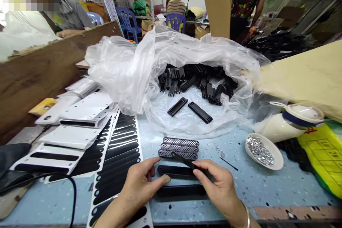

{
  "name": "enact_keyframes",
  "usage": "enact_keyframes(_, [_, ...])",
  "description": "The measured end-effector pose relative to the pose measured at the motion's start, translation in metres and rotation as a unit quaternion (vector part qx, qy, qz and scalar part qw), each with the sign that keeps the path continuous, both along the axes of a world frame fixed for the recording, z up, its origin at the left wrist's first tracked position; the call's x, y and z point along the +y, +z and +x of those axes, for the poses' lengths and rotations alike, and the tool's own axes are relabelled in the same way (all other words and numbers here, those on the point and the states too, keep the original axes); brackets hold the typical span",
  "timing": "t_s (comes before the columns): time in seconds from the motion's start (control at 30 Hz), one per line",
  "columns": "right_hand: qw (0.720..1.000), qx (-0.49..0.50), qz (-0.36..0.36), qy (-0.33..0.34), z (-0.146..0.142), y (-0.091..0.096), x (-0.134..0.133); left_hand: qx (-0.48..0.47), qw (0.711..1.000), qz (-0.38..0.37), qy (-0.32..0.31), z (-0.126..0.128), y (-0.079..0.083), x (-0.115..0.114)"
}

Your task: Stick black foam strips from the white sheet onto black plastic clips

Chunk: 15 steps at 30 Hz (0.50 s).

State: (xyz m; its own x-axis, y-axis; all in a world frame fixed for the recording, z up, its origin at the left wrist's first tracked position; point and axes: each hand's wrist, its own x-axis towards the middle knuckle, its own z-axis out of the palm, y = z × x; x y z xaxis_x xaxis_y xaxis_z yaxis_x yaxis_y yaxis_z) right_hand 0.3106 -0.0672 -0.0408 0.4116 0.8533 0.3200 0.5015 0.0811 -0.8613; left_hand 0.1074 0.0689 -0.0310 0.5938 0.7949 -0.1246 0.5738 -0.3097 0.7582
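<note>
My right hand (220, 183) pinches one end of a thin black strip (183, 159) with a round hole at its far tip. The strip is tilted above a smooth black bar (175, 171) lying on the table. My left hand (143, 180) is at that bar's left end, thumb and index finger apart, holding nothing. Nearest me lies a second black bar (181, 191), partly behind my right fingers. Just beyond, several bars with a perforated pattern (179, 148) lie side by side. Left of my hands is a white sheet of black adhesive strips (117, 164).
An open plastic bag (128, 74) spills black slotted pieces (200, 112) at the back. To the right are a bowl of small shiny metal parts (278, 158), a white bottle (269, 128) and a thin black stick (229, 164). White sheets (72, 139) are stacked left; people work behind.
</note>
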Motion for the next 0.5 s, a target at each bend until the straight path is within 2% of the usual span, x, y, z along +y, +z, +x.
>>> enact_keyframes(0.17, [1.0,0.024,-0.013,0.002,0.0,-0.006,-0.002,-0.007,1.0,-0.004,-0.028,0.004,0.004,0.0])
enact_keyframes(0.37, [0.999,0.026,-0.017,0.008,0.0,-0.009,-0.003,-0.023,0.995,-0.088,-0.034,0.005,0.01,0.004])
enact_keyframes(0.5, [1.0,0.02,-0.011,0.015,0.0,-0.011,-0.004,-0.041,0.993,-0.099,-0.055,0.006,0.012,0.008])
